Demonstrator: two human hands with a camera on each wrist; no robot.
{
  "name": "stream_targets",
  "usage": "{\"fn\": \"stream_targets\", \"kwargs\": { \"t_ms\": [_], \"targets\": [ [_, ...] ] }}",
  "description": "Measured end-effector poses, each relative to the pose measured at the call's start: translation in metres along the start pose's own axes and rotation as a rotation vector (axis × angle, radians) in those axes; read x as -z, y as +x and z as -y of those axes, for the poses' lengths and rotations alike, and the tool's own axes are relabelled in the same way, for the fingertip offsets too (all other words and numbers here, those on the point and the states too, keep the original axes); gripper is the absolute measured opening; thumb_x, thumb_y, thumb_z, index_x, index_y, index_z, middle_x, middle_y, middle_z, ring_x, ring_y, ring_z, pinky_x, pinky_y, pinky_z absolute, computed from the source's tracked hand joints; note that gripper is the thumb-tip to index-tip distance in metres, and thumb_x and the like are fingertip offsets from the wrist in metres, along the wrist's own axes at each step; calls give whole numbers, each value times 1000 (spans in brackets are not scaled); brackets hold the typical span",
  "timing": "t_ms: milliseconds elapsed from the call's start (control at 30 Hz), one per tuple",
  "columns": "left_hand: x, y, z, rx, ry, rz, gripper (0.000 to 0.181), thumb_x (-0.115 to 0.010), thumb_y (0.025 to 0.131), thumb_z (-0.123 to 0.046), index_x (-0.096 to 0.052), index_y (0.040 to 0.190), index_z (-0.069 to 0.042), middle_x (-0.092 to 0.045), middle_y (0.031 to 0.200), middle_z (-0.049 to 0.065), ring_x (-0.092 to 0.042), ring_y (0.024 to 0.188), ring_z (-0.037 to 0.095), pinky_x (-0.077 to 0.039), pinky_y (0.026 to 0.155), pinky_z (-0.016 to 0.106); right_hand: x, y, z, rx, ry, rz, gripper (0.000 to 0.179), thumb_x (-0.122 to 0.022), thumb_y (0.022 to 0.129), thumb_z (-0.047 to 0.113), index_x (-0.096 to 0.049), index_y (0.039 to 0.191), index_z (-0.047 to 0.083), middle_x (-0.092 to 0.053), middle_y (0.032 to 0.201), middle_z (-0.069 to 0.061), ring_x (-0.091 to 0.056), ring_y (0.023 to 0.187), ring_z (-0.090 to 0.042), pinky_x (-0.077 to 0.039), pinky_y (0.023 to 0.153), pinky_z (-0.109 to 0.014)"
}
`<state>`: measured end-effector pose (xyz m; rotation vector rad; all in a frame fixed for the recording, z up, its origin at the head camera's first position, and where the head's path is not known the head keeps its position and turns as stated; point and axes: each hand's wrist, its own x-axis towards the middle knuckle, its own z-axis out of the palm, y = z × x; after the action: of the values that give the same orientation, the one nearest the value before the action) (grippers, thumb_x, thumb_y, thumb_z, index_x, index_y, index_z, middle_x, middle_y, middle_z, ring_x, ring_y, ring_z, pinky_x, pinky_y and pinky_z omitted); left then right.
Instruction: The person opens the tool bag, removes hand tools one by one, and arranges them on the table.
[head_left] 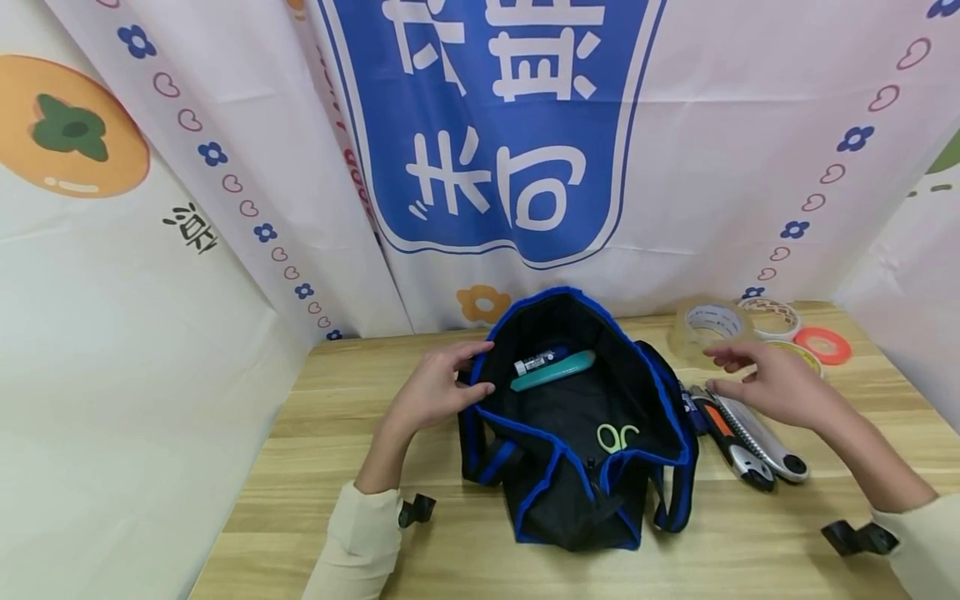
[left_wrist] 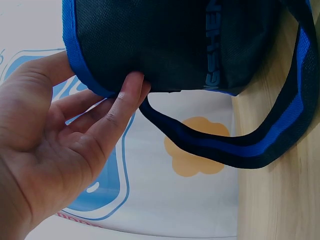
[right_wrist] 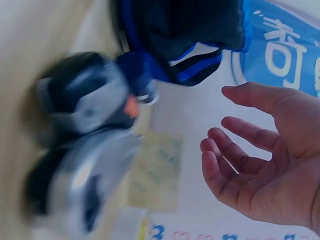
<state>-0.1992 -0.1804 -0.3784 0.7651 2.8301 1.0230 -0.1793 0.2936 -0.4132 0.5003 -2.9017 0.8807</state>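
Observation:
A black tool bag (head_left: 558, 417) with blue trim stands with its mouth spread wide. My left hand (head_left: 438, 383) grips its left rim, thumb and fingers on either side of the edge; the left wrist view shows that hand (left_wrist: 75, 120) against the blue binding. Inside lie a small blue-and-white tube (head_left: 534, 362), a slim teal object (head_left: 555, 372) and scissors with pale green handles (head_left: 617, 437). My right hand (head_left: 780, 383) hovers with loosely bent fingers, holding nothing, above an orange-and-black utility knife (head_left: 731, 442) and a silver utility knife (head_left: 765, 442). The right wrist view shows that hand (right_wrist: 265, 155) apart from them.
Behind the knives sit a wide clear tape roll (head_left: 686, 329), a white tape roll (head_left: 791, 317), a red-orange roll (head_left: 840, 346) and a partly hidden yellow one. A small dark blue item (head_left: 693, 412) lies between bag and knives. Printed cloth (head_left: 675, 208) hangs behind the wooden table (head_left: 300, 500).

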Motion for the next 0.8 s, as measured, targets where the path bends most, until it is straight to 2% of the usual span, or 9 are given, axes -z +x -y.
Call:
{"fn": "stream_targets", "kwargs": {
  "t_ms": [133, 267, 433, 600, 800],
  "targets": [
    [0, 0, 1, 0, -1, 0, 59, -81, 96, -17, -61, 151, -7, -63, 154, 16, -72, 121, 35, -58, 71, 23, 7, 10, 15, 34, -12, -17, 46, -85, 93, 21, -72, 133, 0, -76, 118, -19, -71, 106, -34, -65, 79, -37],
    [0, 0, 0, -2, 2, 1, 60, -81, 96, -18, -61, 151, -7, -62, 154, 16, -72, 122, 35, -57, 71, 24, 13, 20, 31, 68, -8, -34, 45, -83, 95, 22, -71, 133, 2, -76, 122, -17, -72, 110, -35, -65, 85, -48],
    [0, 0, 0, 0, -7, 1, 60, -81, 96, -17, -61, 151, -7, -62, 155, 16, -72, 122, 36, -59, 71, 23, 13, 36, 50, 135, 24, -63, 39, -83, 94, 16, -73, 130, 2, -76, 122, -16, -72, 110, -32, -64, 87, -42],
    [0, 0, 2, -3, -10, 1, 60, -81, 96, -16, -61, 151, -6, -62, 155, 16, -71, 122, 35, -60, 72, 22, 8, 51, 68, 152, 18, -46, 40, -83, 94, 16, -73, 131, 3, -76, 123, -16, -72, 110, -33, -64, 90, -51],
    [0, 1, 1, -4, -18, 2, 61, -82, 96, -16, -60, 152, -6, -62, 155, 16, -71, 121, 35, -61, 73, 23, 5, 62, 87, 176, 12, -21, 42, -81, 96, 19, -72, 134, 4, -76, 128, -17, -73, 111, -33, -64, 93, -53]
  ]
}}
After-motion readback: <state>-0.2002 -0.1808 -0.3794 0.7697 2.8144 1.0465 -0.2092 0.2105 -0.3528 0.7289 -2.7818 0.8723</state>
